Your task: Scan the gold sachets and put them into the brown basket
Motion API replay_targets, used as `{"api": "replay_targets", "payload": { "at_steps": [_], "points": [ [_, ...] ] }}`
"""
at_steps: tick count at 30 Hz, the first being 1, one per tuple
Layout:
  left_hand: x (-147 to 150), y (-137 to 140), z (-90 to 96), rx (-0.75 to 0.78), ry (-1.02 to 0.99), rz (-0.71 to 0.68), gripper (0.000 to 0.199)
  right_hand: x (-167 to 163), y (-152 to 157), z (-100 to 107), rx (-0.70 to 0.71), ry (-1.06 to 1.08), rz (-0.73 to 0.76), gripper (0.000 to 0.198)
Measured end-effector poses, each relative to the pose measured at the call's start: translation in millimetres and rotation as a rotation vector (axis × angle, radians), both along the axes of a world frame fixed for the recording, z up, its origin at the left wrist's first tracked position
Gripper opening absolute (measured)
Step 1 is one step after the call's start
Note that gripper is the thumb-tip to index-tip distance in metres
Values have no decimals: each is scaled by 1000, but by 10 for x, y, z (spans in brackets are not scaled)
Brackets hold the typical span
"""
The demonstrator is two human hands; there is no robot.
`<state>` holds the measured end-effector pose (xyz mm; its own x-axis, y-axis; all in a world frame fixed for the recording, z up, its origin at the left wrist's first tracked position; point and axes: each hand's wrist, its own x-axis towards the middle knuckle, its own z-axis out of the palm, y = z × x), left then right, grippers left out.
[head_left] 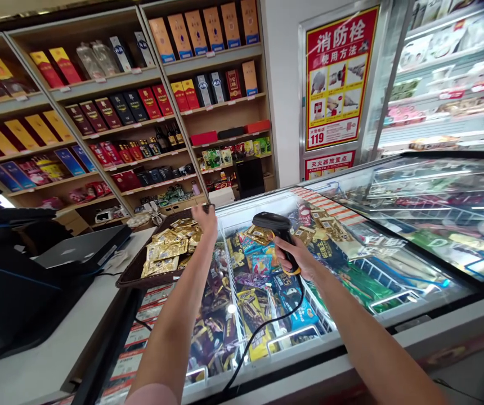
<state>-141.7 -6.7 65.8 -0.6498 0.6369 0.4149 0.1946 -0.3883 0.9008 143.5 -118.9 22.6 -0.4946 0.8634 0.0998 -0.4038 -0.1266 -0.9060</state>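
My right hand [295,256] is wrapped around the handle of a black barcode scanner [272,221] with a yellow-orange trim. The scanner hangs over the glass top of a chest freezer, its head pointing left and its black cable [263,325] looping down to the front edge. At the far right corner of a dark brown woven basket [134,275], my left hand [205,220] has its fingers curled at the rim; they are small and slightly blurred. Many gold foil packets [166,247] lie in that basket.
Under the glass of the chest freezer [339,332], colourful ice-cream packs fill white wire baskets. A counter [81,315] with black equipment stands left. Shelves of boxed bottles [212,28] line the back wall, beside a red fire-hydrant poster [339,79]. A lit display cooler [448,84] is at right.
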Motion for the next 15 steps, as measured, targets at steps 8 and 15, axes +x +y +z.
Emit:
{"api": "replay_targets", "payload": {
  "at_steps": [8,15],
  "points": [
    [862,273,-853,-253,185,-262,33,11,46,31,-9,49,-86,46],
    [810,253,-1046,-320,139,-301,34,-12,63,13,-5,50,-91,47]
  ]
}}
